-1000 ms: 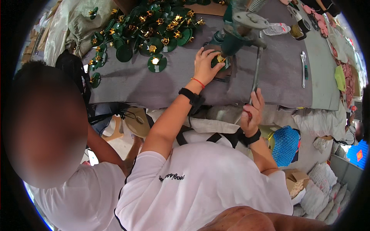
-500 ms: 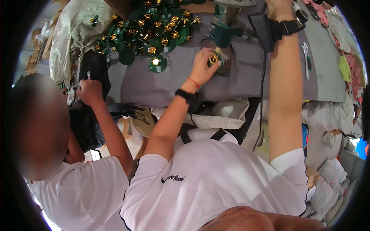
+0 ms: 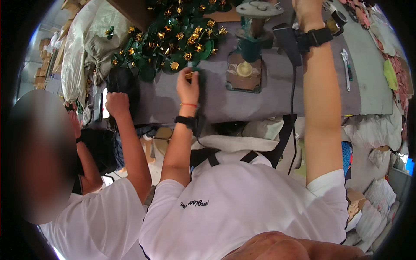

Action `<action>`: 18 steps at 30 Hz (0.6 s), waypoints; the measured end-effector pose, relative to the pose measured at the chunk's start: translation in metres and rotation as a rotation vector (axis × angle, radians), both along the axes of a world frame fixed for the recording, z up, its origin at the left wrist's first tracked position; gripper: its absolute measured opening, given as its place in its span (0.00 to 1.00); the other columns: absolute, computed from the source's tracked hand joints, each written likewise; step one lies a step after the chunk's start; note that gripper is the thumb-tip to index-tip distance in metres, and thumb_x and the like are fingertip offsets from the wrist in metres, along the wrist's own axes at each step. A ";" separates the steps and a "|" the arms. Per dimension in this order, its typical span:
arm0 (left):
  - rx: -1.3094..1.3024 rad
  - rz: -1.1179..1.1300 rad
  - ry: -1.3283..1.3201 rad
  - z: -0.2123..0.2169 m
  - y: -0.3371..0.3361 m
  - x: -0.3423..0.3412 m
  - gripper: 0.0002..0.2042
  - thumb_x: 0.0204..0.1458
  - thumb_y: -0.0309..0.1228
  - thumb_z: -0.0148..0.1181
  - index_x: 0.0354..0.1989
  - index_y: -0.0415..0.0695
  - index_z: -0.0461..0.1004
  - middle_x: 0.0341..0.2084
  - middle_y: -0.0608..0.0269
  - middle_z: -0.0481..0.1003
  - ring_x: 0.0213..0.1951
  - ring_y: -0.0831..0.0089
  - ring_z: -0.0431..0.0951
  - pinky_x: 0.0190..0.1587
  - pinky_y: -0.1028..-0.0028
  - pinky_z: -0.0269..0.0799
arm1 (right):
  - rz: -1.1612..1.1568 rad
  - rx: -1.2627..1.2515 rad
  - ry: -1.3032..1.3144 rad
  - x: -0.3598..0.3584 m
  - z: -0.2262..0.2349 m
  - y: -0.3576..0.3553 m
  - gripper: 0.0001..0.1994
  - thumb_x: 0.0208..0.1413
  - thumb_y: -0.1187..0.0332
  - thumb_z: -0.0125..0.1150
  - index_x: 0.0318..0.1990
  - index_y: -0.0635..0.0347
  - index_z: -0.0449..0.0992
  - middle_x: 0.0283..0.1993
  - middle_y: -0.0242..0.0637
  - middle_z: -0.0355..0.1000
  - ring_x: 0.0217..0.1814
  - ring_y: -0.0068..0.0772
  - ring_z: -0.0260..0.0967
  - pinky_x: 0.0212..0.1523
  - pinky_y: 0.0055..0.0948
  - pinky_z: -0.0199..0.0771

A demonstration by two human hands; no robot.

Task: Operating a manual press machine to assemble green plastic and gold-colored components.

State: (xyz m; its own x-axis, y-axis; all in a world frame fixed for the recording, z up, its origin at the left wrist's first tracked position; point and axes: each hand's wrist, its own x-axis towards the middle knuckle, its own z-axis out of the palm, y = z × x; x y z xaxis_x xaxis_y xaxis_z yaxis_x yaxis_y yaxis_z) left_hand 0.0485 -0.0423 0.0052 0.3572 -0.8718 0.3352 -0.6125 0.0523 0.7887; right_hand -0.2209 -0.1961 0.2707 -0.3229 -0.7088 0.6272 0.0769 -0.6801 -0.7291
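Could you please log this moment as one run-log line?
left hand: holds gold-and-green piece | right hand: raised by press | pile: on table

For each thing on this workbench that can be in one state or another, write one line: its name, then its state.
left hand: closed on a small gold and green piece, at the edge of the pile
right hand: raised to the top edge, partly cut off; grip not visible
green and gold pieces: heaped loose on the bench
green press: upright, base plate holding one pale round piece
wrench: lying flat, untouched
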 end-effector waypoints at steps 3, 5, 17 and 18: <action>-0.216 -0.299 0.229 0.006 -0.004 -0.063 0.23 0.49 0.28 0.66 0.54 0.38 0.67 0.40 0.57 0.78 0.41 0.68 0.79 0.44 0.72 0.73 | -0.039 0.023 -0.010 -0.002 -0.005 -0.004 0.17 0.63 0.58 0.52 0.24 0.57 0.70 0.16 0.27 0.61 0.14 0.19 0.58 0.15 0.20 0.60; -0.120 -0.394 0.205 0.009 -0.014 -0.095 0.26 0.47 0.28 0.67 0.56 0.40 0.66 0.41 0.58 0.78 0.45 0.60 0.77 0.55 0.63 0.67 | -0.006 0.026 -0.004 -0.002 -0.008 -0.008 0.17 0.63 0.58 0.51 0.25 0.57 0.70 0.16 0.27 0.61 0.14 0.19 0.58 0.16 0.20 0.60; 0.029 -0.439 -0.051 0.002 -0.033 -0.120 0.32 0.48 0.35 0.66 0.62 0.42 0.60 0.44 0.56 0.77 0.50 0.58 0.74 0.65 0.53 0.50 | 0.069 -0.297 0.065 -0.006 -0.084 0.194 0.13 0.61 0.62 0.46 0.28 0.58 0.67 0.45 0.55 0.75 0.55 0.58 0.69 0.62 0.55 0.58; 0.001 -0.463 -0.021 0.002 -0.032 -0.121 0.34 0.47 0.36 0.66 0.63 0.40 0.59 0.44 0.56 0.77 0.50 0.57 0.74 0.65 0.54 0.51 | 0.028 -0.304 0.430 -0.016 -0.115 0.217 0.07 0.57 0.66 0.49 0.29 0.57 0.67 0.49 0.50 0.74 0.60 0.55 0.65 0.65 0.54 0.53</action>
